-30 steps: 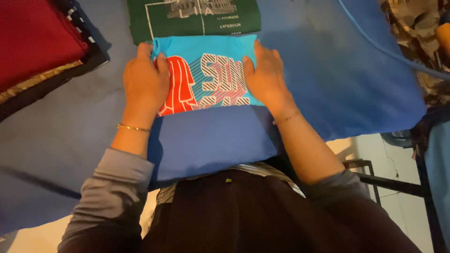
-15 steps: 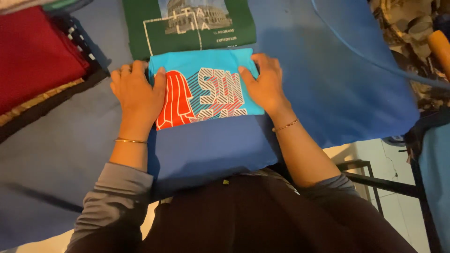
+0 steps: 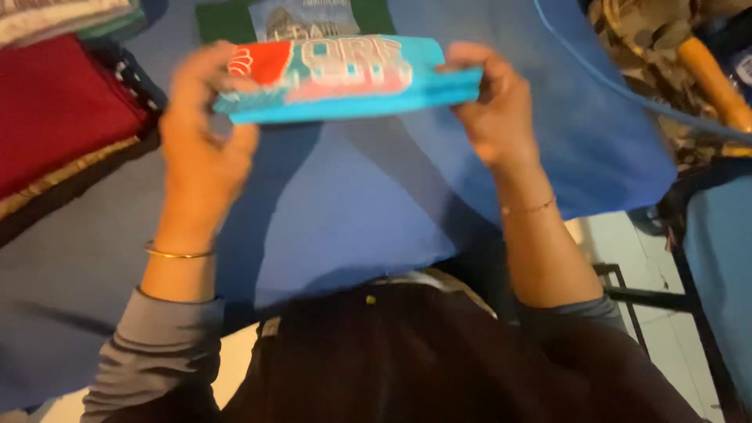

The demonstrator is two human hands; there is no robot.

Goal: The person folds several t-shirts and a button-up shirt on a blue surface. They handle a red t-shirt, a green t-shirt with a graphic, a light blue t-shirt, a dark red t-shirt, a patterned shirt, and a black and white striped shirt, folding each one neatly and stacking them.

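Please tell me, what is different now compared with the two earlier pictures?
The folded turquoise shirt, earlier pressed flat on the blue cloth, is now lifted, gripped by the left hand and right hand. The green shirt and red stack stayed.

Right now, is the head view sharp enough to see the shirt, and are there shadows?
Head view: motion blur smears the folded turquoise shirt and both hands, left hand and right hand; the shirt's print is unreadable; the arms cast soft shadows on the blue cloth.

Soft, fairly dim indoor light from above casts the arms' shadows onto the blue cloth (image 3: 368, 196), and motion blur smears the whole view.
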